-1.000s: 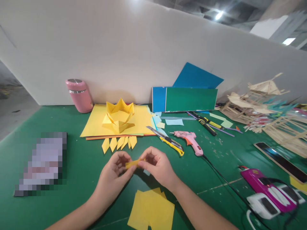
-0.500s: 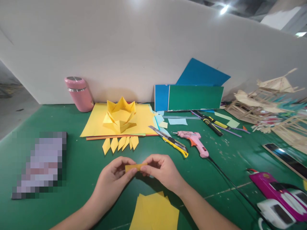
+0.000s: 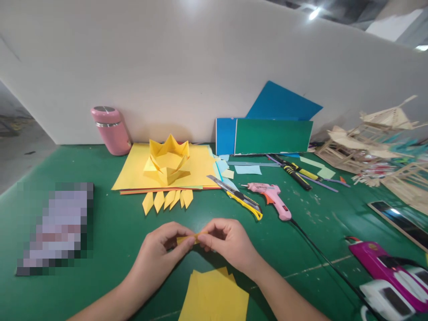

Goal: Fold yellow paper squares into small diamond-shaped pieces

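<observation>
Both hands meet over the near middle of the green table, pinching a small folded piece of yellow paper [image 3: 184, 240]. My left hand [image 3: 163, 249] grips its left part between thumb and fingers. On its right end, the thumb and fingertips of my right hand [image 3: 230, 245] are closed, covering much of it. Below the hands lies a stack of yellow paper sheets [image 3: 216, 296]. Beyond them, several folded yellow paper points [image 3: 169, 199] sit in a row. A crown-like folded yellow paper piece [image 3: 167, 165] rests on larger yellow sheets [image 3: 130, 171].
A utility knife [image 3: 239, 198] and a pink glue gun [image 3: 269, 194] with a black cord lie ahead to the right. Further off are pliers [image 3: 296, 174], blue and green boards [image 3: 274, 136], a pink flask [image 3: 112, 131], wooden models [image 3: 347, 147], a phone [image 3: 397, 223] and a power strip [image 3: 384, 267].
The fingertips have drawn closer together on the small yellow paper, and less of it shows between them. Both hands sit slightly lower in view. The other things stay in place.
</observation>
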A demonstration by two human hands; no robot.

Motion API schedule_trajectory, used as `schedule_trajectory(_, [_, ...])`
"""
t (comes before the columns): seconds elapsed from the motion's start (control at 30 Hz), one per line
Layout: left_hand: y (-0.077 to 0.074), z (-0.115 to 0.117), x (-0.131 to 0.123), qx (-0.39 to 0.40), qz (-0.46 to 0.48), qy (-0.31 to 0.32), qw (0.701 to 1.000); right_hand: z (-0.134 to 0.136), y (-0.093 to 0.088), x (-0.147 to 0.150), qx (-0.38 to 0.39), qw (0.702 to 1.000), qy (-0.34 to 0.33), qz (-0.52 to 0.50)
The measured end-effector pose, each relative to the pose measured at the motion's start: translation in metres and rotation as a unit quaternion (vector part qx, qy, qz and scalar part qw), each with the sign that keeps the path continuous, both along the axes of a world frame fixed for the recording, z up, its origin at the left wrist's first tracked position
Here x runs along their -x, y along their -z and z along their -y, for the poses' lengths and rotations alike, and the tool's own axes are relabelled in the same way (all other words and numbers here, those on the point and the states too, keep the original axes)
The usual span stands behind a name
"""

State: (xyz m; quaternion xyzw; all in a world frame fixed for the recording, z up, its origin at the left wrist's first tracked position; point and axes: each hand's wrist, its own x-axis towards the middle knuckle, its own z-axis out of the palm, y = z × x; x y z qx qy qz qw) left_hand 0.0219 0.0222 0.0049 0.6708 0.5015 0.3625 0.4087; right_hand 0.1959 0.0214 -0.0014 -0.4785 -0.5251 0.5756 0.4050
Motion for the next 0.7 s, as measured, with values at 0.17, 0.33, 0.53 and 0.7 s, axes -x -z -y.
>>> schedule_trajectory(0.17, [0.0005, -0.0004, -0.0005, 0.024, 0.011, -0.007, 1.0, 0.0007, -0.0011, 0.0012, -0.009, 1.0, 0.002, 0.003])
schedule_trajectory(0.33, [-0.0004, -0.0005, -0.0006, 0.041, 0.013, -0.004, 0.999, 0.0005, -0.0024, 0.0009, 0.009, 1.0, 0.005, 0.007])
schedule_trajectory(0.53, [-0.001, -0.0006, 0.0004, 0.016, 0.004, 0.002, 1.0, 0.0009, -0.0039, 0.0005, 0.016, 1.0, 0.0, 0.01])
schedule_trajectory(0.7, [0.0028, -0.0009, 0.0017, 0.001, -0.012, 0.005, 1.0, 0.0005, -0.003, 0.0005, 0.007, 1.0, -0.005, 0.007])
